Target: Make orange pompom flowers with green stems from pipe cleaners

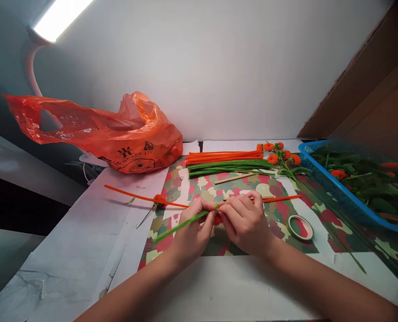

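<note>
Green and fuzzy, a pipe cleaner [178,227] slants out of the left hand [196,226], pinched in its fingers — the right hand [247,221] meets it fingertip to fingertip, closed on a small orange piece [218,219], mostly hidden. Just beyond lie orange stems [224,156] and green stems [228,168]; a tape roll [310,230] lies right of the hands, a plastic bag [141,147] beyond them to the left.
</note>
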`<state>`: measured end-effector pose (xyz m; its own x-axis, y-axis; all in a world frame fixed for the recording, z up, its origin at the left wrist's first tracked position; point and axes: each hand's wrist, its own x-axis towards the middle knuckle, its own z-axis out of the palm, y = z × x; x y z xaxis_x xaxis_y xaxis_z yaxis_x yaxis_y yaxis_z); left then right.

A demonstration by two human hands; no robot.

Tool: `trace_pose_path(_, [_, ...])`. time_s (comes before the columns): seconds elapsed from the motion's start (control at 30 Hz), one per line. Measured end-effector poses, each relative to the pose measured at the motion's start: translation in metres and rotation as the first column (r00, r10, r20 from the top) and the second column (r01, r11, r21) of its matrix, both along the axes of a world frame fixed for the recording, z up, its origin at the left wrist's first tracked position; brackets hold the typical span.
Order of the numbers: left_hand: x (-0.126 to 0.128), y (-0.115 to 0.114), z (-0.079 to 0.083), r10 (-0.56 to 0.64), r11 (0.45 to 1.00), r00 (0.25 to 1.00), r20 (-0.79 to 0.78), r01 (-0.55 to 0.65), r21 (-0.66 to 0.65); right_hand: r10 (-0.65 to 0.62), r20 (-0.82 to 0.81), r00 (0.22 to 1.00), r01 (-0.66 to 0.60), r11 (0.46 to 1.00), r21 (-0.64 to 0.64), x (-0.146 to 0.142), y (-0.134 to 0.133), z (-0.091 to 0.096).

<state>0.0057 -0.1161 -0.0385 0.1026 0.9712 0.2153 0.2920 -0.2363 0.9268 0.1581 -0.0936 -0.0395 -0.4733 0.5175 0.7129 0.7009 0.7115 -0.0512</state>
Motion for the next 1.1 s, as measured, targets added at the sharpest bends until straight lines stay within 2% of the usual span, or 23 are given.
trace_pose_path(0.07, [0.002,-0.001,-0.002,0.053,0.973,0.993,-0.101,-0.029,0.229,-0.042,-0.068,0.997,0.041,0.999,-0.012,-0.004,-0.006,0.003])
trace_pose_path(0.13, [0.003,-0.002,-0.003,0.123,0.9,0.977,-0.173,-0.036,0.434,-0.07,-0.126,0.99,0.067,0.997,-0.026,-0.006,-0.011,0.006])
trace_pose_path(0.2, [0.004,-0.002,-0.004,0.169,0.832,0.962,-0.216,-0.022,0.554,-0.08,-0.153,0.985,0.078,0.997,-0.022,-0.006,-0.015,0.008])
trace_pose_path(0.27, [0.004,-0.002,-0.006,0.193,0.802,0.948,-0.253,-0.004,0.597,-0.08,-0.148,0.986,0.08,0.997,0.0,-0.006,-0.015,0.008])
trace_pose_path(0.4, [0.002,-0.002,-0.01,0.196,0.803,0.93,-0.31,0.029,0.595,-0.094,-0.156,0.983,0.09,0.995,-0.033,-0.007,-0.014,0.006])
trace_pose_path(0.47, [0.001,-0.001,-0.014,0.186,0.798,0.923,-0.338,0.059,0.6,-0.11,-0.175,0.978,0.093,0.99,-0.107,-0.007,-0.014,0.007])
trace_pose_path(0.53, [0.001,0.001,-0.017,0.184,0.768,0.915,-0.359,0.094,0.633,-0.117,-0.197,0.973,0.074,0.974,-0.213,-0.007,-0.015,0.009])
trace_pose_path(0.6, [0.0,0.004,-0.018,0.204,0.719,0.904,-0.375,0.121,0.684,-0.115,-0.248,0.962,0.013,0.926,-0.378,-0.007,-0.014,0.013])
trace_pose_path(0.63, [0.0,0.005,-0.018,0.217,0.695,0.898,-0.382,0.133,0.706,-0.115,-0.288,0.951,-0.041,0.874,-0.484,-0.006,-0.013,0.014])
trace_pose_path(0.67, [0.001,0.005,-0.018,0.226,0.673,0.894,-0.388,0.144,0.725,-0.121,-0.34,0.933,-0.114,0.795,-0.595,-0.005,-0.012,0.016])
trace_pose_path(0.7, [0.001,0.006,-0.017,0.229,0.658,0.89,-0.395,0.157,0.736,-0.138,-0.4,0.906,-0.204,0.685,-0.699,-0.004,-0.01,0.017])
trace_pose_path(0.77, [0.001,0.007,-0.015,0.224,0.644,0.886,-0.407,0.178,0.744,-0.221,-0.516,0.828,-0.408,0.392,-0.824,-0.002,-0.006,0.02])
trace_pose_path(0.83, [0.001,0.006,-0.014,0.214,0.636,0.885,-0.413,0.195,0.747,-0.357,-0.583,0.73,-0.595,0.087,-0.799,0.0,-0.004,0.023])
trace_pose_path(0.87, [0.001,0.006,-0.014,0.204,0.633,0.885,-0.418,0.206,0.746,-0.428,-0.588,0.687,-0.664,-0.04,-0.747,0.001,-0.003,0.024])
trace_pose_path(0.9, [0.001,0.006,-0.015,0.188,0.633,0.887,-0.422,0.219,0.742,-0.488,-0.578,0.654,-0.711,-0.137,-0.69,0.003,-0.003,0.024])
trace_pose_path(0.93, [0.0,0.005,-0.016,0.166,0.635,0.891,-0.423,0.231,0.737,-0.529,-0.564,0.634,-0.741,-0.206,-0.64,0.004,-0.004,0.024])
trace_pose_path(0.97, [0.0,0.004,-0.017,0.138,0.641,0.899,-0.415,0.238,0.73,-0.549,-0.556,0.624,-0.756,-0.245,-0.607,0.005,-0.004,0.023])
trace_pose_path(1.0, [0.0,0.004,-0.017,0.106,0.662,0.912,-0.396,0.233,0.713,-0.552,-0.552,0.625,-0.758,-0.258,-0.599,0.006,-0.004,0.021])
trace_pose_path(1.07, [-0.001,0.002,-0.015,0.037,0.757,0.947,-0.318,0.18,0.628,-0.518,-0.564,0.643,-0.735,-0.212,-0.644,0.007,-0.005,0.017])
trace_pose_path(1.1, [-0.001,0.002,-0.013,0.004,0.832,0.965,-0.261,0.142,0.536,-0.489,-0.57,0.661,-0.715,-0.177,-0.677,0.008,-0.004,0.016])
